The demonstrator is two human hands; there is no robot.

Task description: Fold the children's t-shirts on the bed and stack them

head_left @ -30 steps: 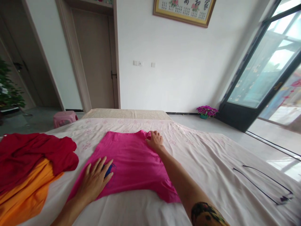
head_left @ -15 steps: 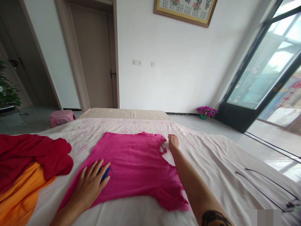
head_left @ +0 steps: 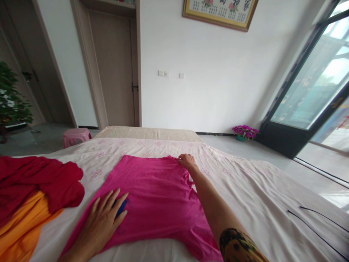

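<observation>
A bright pink short-sleeved T-shirt (head_left: 155, 196) lies spread sideways on the bed, its neckline toward the right. My left hand (head_left: 102, 213) rests flat on the lower part of the shirt, fingers spread, partly covering a dark blue patch with thin blue lines (head_left: 121, 208). At the shirt's far right corner, by the far sleeve, my right hand (head_left: 188, 161) has its fingers curled together on the cloth edge. The fabric below that hand is bunched near the neckline. The near sleeve is partly behind my right forearm.
A pile of red (head_left: 49, 178) and orange clothes (head_left: 24, 222) lies at the left on the pale floral sheet (head_left: 245, 196). Two thin black cords (head_left: 313, 231) are at the right. Beyond the bed stand a pink stool (head_left: 77, 136) and potted purple flowers (head_left: 244, 133).
My right hand has moved left from beside the shirt onto its far sleeve corner, and the cloth there has bunched. My left hand stays flat on the shirt. The view has shifted slightly.
</observation>
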